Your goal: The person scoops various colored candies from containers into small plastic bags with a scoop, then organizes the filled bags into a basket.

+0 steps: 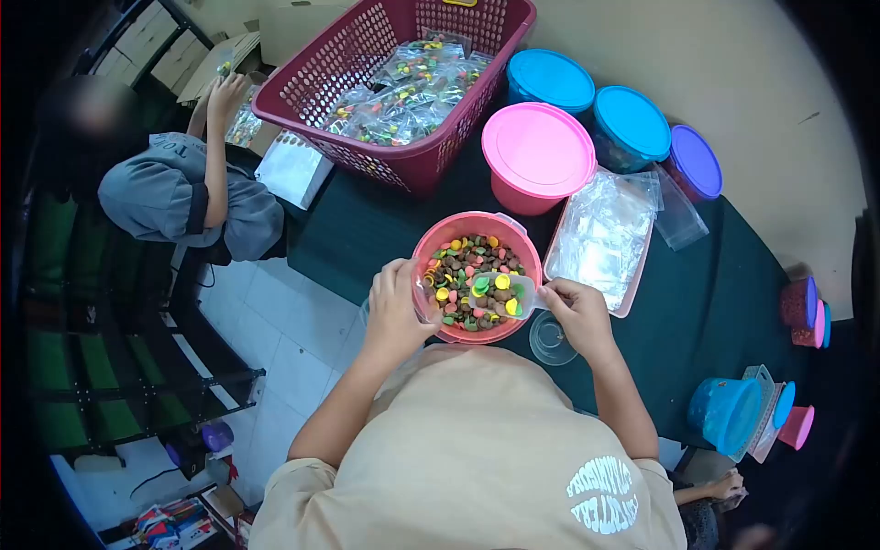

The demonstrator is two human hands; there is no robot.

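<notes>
An orange-pink tub full of brown, green, yellow and pink candies stands right in front of me. My right hand grips a translucent scoop loaded with candies, held over the tub. At the tub's left side, my left hand is closed on a clear plastic bag, whose edges are hard to make out. Just below the scoop hand sits a small clear round container. To the right of the tub, a tray carries a pile of clear plastic bags.
A maroon basket holds several filled candy packets. Lidded tubs, one pink, several blue or purple, line the wall side. Another person works at the left; someone's hand shows at lower right. More tubs stand on the right.
</notes>
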